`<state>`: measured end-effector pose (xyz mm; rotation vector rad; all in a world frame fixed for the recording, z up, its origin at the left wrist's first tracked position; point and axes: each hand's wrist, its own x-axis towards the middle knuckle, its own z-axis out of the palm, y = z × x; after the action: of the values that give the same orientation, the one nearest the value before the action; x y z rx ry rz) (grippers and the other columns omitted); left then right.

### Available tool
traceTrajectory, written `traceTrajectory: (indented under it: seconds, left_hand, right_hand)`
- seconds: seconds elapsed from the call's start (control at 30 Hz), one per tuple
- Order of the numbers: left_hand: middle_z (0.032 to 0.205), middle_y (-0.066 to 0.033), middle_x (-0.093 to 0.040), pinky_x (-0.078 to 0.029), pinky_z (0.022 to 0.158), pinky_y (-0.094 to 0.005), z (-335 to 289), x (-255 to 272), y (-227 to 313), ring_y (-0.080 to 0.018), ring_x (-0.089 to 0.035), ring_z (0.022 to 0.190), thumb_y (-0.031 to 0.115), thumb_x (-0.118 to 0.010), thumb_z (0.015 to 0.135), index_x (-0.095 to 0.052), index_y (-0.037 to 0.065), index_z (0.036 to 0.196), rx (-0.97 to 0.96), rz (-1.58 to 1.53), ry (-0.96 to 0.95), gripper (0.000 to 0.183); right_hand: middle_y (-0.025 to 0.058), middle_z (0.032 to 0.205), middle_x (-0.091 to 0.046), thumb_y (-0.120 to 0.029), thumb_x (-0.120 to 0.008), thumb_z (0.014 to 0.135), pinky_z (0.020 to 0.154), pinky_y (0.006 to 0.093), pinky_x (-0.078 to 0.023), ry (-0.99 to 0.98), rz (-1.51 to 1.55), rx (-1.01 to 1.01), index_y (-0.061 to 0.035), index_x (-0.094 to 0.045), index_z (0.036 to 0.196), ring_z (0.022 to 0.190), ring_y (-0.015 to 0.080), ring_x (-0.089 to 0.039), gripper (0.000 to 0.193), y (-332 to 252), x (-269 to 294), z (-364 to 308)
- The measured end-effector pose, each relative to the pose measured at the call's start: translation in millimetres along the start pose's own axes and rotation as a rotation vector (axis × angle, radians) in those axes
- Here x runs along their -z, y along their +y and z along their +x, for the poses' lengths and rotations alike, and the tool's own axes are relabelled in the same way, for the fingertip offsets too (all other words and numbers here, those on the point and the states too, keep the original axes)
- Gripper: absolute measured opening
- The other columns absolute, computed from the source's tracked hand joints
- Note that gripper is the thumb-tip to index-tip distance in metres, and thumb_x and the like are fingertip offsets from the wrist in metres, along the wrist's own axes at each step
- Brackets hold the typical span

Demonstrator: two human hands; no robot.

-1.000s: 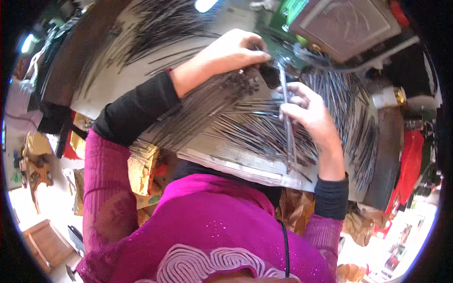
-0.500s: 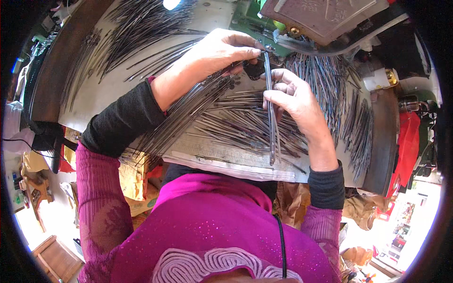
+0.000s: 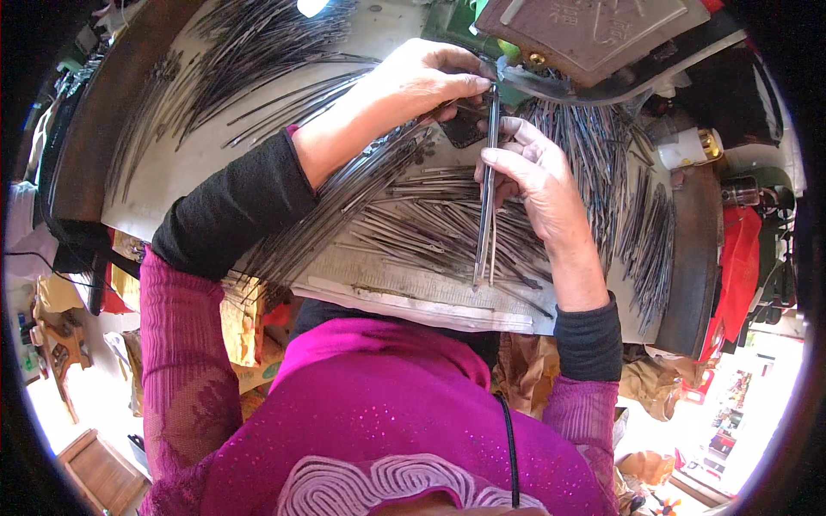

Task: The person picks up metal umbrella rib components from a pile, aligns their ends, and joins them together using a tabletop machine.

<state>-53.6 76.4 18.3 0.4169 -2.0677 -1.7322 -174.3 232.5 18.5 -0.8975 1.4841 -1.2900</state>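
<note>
My left hand [image 3: 434, 82] pinches the far end of a few thin dark rods [image 3: 488, 206] between thumb and fingertips. Lower down, the thumb and fingers of my right hand [image 3: 533, 172] close on the same rods. The rods hang toward me with their near ends apart; one looks shorter than the other. Just beyond my fingers is a small dark metal block [image 3: 465, 129], partly covered by my left hand. Loose dark rods [image 3: 430, 236] lie on the pale tabletop [image 3: 413, 288] under my hands.
Bundles of similar rods lie at far left [image 3: 258, 52] and right [image 3: 594, 163]. A grey metal cover [image 3: 594, 34] with a curved rim overhangs the far right, near a green machine part [image 3: 443, 43]. Dark raised edges [image 3: 697, 249] bound the table sides. A red cloth [image 3: 742, 249] hangs right.
Both hands have shifted slightly away from me with the rods. The rods' near ends have swung a little to the left, and my left hand has moved right.
</note>
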Motion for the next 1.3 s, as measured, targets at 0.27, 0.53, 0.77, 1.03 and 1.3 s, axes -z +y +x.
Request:
traceTrajectory:
  seconds: [0.27,0.53,0.77,1.03,1.3]
  left_hand:
    - [0.066,0.0027,-0.051,-0.032,0.047,-0.0185,-6,3,-8,-0.0027,-0.042,0.053,0.027,-0.06,0.086,-0.06,0.003,0.085,0.031,-0.04,-0.034,0.025]
    - [0.064,0.0021,-0.051,-0.034,0.047,-0.019,-8,1,5,-0.004,-0.046,0.053,0.026,-0.059,0.087,-0.059,0.002,0.083,0.069,-0.072,-0.064,0.025]
    - [0.074,-0.0018,-0.06,-0.045,0.053,-0.0189,-7,3,9,-0.0072,-0.058,0.062,0.027,-0.058,0.087,-0.06,0.0,0.099,0.122,-0.146,-0.139,0.03]
    - [0.07,-0.0014,-0.058,-0.044,0.05,-0.0201,-2,2,2,-0.0075,-0.056,0.056,0.029,-0.058,0.087,-0.06,0.001,0.088,0.13,-0.132,-0.15,0.027]
    - [0.07,-0.002,-0.058,-0.044,0.053,-0.0195,-3,1,4,-0.0073,-0.056,0.058,0.028,-0.058,0.087,-0.061,0.0,0.087,0.073,-0.095,-0.148,0.029]
  right_hand:
    - [0.0049,0.074,-0.062,-0.018,-0.062,0.081,0.049,0.0217,-0.047,0.02,0.1,-0.039,-0.0033,-0.054,0.1,0.057,0.0104,-0.058,0.026,3,-3,0]
    - [0.0017,0.072,-0.059,-0.017,-0.061,0.081,0.048,0.0193,-0.041,0.076,0.208,0.001,-0.0062,-0.057,0.098,0.056,0.0083,-0.055,0.021,7,-4,3]
    - [0.0016,0.075,-0.059,-0.018,-0.061,0.081,0.056,0.021,-0.043,0.06,0.19,0.021,-0.0064,-0.057,0.098,0.063,0.0084,-0.056,0.021,0,-1,7]
    - [0.0023,0.072,-0.06,-0.022,-0.061,0.082,0.051,0.0197,-0.042,0.05,0.109,0.048,-0.006,-0.058,0.097,0.059,0.0083,-0.055,0.022,-1,-1,13]
    - [0.0025,0.072,-0.061,-0.022,-0.061,0.081,0.046,0.0194,-0.041,0.092,0.118,0.057,-0.0057,-0.059,0.095,0.057,0.0085,-0.055,0.021,2,0,16]
